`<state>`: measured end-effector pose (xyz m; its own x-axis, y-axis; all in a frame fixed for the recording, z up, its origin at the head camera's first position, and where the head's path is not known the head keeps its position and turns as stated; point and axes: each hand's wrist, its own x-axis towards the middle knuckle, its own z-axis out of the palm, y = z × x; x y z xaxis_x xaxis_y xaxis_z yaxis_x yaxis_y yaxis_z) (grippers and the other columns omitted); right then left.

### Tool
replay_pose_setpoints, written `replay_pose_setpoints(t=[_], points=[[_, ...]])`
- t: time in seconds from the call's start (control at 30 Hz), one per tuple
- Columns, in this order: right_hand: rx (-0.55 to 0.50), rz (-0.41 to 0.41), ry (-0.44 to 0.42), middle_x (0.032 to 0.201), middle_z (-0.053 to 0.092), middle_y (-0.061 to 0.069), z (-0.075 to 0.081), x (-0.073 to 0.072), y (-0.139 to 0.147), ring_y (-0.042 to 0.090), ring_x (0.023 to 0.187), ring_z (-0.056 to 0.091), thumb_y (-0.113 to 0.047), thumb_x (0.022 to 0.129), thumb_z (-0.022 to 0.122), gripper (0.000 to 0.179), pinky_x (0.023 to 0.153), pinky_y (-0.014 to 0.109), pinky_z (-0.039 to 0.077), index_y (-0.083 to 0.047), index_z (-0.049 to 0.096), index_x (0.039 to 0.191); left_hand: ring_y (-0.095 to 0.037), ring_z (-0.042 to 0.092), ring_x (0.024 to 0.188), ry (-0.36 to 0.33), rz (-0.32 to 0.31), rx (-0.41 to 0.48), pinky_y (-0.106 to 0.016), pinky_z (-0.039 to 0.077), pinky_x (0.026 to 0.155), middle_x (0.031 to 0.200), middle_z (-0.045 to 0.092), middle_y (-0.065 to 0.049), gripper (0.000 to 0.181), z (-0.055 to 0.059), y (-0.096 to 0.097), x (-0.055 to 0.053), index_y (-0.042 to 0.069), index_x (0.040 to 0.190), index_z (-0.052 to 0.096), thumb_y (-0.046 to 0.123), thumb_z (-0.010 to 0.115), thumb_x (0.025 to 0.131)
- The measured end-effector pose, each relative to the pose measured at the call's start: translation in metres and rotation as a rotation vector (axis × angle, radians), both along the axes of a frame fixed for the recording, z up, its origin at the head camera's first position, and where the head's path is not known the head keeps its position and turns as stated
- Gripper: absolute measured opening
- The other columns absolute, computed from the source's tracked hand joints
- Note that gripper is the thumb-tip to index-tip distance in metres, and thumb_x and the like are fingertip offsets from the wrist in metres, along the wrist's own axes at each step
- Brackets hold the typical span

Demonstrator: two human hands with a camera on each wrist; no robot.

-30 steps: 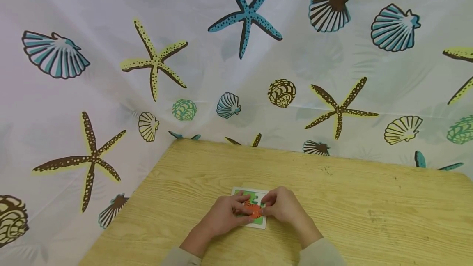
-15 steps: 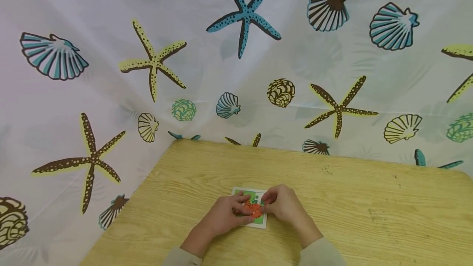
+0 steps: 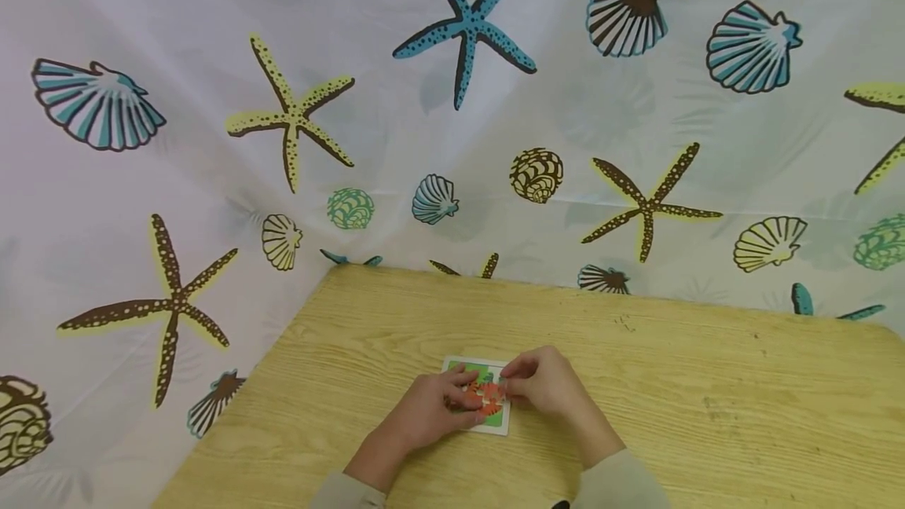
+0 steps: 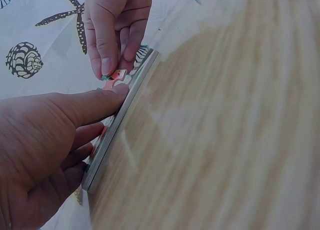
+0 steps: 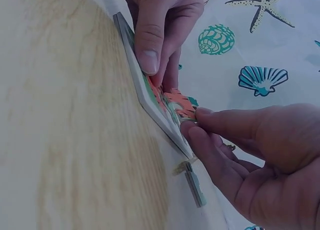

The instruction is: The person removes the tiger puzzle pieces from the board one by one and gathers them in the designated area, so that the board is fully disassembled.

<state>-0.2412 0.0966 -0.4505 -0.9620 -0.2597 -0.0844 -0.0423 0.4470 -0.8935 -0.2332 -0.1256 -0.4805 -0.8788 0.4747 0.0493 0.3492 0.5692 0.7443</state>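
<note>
A small jigsaw puzzle (image 3: 498,429) in a white frame lies on the table, its picture green with an orange, black-striped animal. My left hand (image 3: 431,412) rests on its left side, thumb and fingers spread over the picture and frame. Between thumb and fingers my right hand (image 3: 544,383) pinches an orange and green puzzle piece (image 5: 181,104) at the puzzle's right side. In the right wrist view this piece is tilted above the puzzle's surface, and the left thumb (image 5: 149,60) presses near the frame's edge. The left fingers hide part of the picture.
The wood-grain table (image 3: 679,399) stretches around the puzzle. Behind and to the left hangs a white curtain (image 3: 382,124) printed with starfish and shells. A thin greenish-grey flat piece (image 5: 196,185) shows beside the frame in the right wrist view.
My right hand has shifted slightly up and away, and the pinched piece now stands out from the rest of the orange picture. The left hand has stayed in place.
</note>
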Motion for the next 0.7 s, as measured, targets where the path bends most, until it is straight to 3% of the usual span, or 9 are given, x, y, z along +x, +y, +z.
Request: replay_pose_setpoints(t=[0.3, 0.7], points=[[-0.078, 0.009, -0.041, 0.086, 0.072, 0.009, -0.002, -0.003, 0.007, 0.017, 0.078, 0.073, 0.0, 0.09, 0.071, 0.008, 0.071, 0.033, 0.063, 0.003, 0.075, 0.097, -0.037, 0.038, 0.146, -0.019, 0.01, 0.016, -0.059, 0.036, 0.115, 0.144, 0.057, -0.012, 0.022, 0.0, 0.0, 0.0, 0.017, 0.1, 0.082, 0.033, 0.08, 0.085], [-0.039, -0.055, -0.044, 0.086, 0.071, 0.008, 0.007, -0.001, 0.013, 0.016, 0.076, 0.07, 0.0, 0.09, 0.071, 0.009, 0.071, 0.031, 0.061, 0.002, 0.075, 0.098, -0.037, 0.038, 0.146, -0.03, 0.018, 0.018, -0.059, 0.035, 0.115, 0.144, 0.057, -0.012, 0.022, 0.002, 0.001, 0.001, 0.018, 0.1, 0.082, 0.033, 0.08, 0.084]])
